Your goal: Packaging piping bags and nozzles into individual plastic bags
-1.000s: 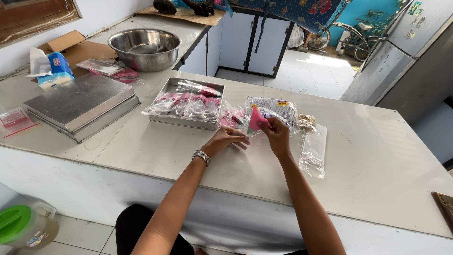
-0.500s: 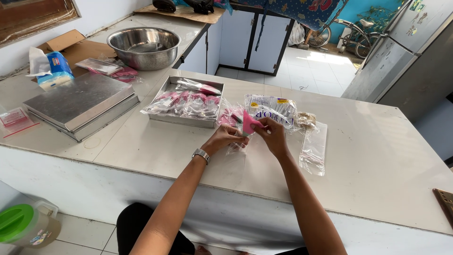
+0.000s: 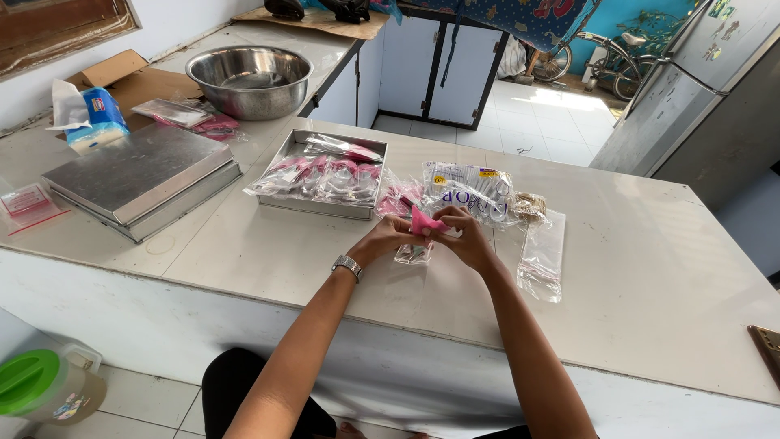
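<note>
Here, in the head view, both hands meet over the middle of the white counter (image 3: 650,268). The left hand (image 3: 388,238) and the right hand (image 3: 465,237) are closed together on a small pink piece (image 3: 424,221), pinching it between the fingertips, and a small clear bag (image 3: 414,254) hangs just under it, touching the counter. On the left wrist there is a metal watch (image 3: 347,266).

Behind the hands lies a white plastic package (image 3: 467,189) with blue letters and two small yellow labels at its upper corners. At its left side is a heap of small pink packets (image 3: 400,197). Further left stands a flat metal tray (image 3: 286,203), rectangular, filled with clear bags of pink things. To the right of the hands lies a long empty clear bag (image 3: 543,256), flat on the counter, and above it a small bundle of rubber bands (image 3: 530,205).

At the far left there is a closed flat metal box (image 3: 138,175), with a small clear bag with a red strip (image 3: 26,203) near the edge. Behind are a round steel bowl (image 3: 248,77), a blue and white tissue pack (image 3: 91,122) and an open cardboard box (image 3: 134,77).

The front edge of the counter runs just below the forearms. The right half of the counter is bare and gives wide room. On the floor at the lower left stands a jug with a green lid (image 3: 36,382).
</note>
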